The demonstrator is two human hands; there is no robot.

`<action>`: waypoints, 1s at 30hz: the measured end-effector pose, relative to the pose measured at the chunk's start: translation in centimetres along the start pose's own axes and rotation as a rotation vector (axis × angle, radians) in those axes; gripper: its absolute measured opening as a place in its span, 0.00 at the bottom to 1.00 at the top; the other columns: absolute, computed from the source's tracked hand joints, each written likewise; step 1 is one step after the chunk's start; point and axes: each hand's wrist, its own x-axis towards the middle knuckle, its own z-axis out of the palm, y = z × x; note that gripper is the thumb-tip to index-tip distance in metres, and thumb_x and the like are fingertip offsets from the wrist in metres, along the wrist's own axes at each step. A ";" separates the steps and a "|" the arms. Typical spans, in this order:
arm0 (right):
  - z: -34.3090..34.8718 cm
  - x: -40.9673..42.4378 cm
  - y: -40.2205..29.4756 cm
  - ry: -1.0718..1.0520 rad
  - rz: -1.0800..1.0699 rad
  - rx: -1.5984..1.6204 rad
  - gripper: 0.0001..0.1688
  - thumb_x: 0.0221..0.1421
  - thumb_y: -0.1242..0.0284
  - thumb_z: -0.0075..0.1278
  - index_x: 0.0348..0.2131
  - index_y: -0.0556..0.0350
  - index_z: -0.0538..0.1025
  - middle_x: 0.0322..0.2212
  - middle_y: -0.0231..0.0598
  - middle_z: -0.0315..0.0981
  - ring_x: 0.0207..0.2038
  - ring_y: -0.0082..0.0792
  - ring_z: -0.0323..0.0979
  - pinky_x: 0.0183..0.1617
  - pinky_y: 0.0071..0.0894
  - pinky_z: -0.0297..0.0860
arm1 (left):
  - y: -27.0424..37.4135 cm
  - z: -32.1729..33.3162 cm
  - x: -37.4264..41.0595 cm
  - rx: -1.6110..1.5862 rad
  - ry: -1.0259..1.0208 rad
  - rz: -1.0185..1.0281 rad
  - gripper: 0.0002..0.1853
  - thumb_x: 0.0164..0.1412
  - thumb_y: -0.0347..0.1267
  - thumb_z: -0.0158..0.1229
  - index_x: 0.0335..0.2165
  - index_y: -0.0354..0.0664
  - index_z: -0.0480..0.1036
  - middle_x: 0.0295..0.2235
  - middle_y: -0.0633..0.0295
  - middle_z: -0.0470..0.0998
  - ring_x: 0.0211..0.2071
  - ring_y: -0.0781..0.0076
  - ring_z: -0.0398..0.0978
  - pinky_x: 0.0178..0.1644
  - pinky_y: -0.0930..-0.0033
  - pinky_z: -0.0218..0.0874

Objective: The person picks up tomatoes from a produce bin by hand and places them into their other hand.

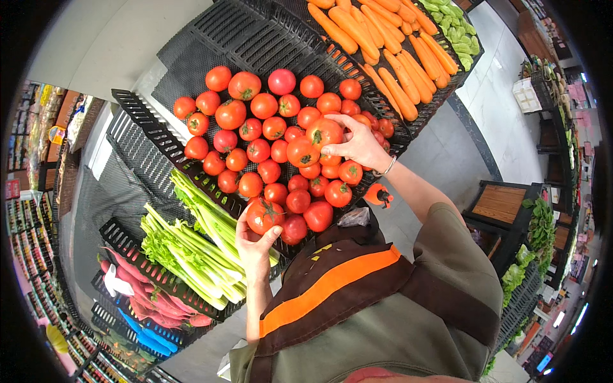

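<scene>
Many loose red tomatoes lie spread over the black mesh mat of a display bay. My left hand grips a tomato with a green calyx at the near left edge of the heap. Further in, my right hand has its thumb and fingers around a large orange-red tomato. Another big tomato touches that one on its left; whether it rests on the heap or is also held, I cannot tell. A bracelet circles my right wrist.
Black slatted dividers border the tomatoes. Celery bunches lie on the left, with reddish-purple roots and blue gloves beyond. Carrots and leafy greens fill the upper right. An orange-capped bottle is beside my right forearm.
</scene>
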 end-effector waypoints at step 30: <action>-4.7 16.1 -3.9 0.182 -0.666 -1.041 0.39 0.42 0.73 0.63 0.55 0.41 0.70 0.51 0.37 0.69 0.51 0.48 0.71 0.53 0.43 0.71 | -2.2 1.5 -4.7 -0.224 0.109 -0.033 0.34 0.50 0.22 0.69 0.55 0.35 0.65 0.49 0.57 0.74 0.48 0.65 0.75 0.53 0.63 0.70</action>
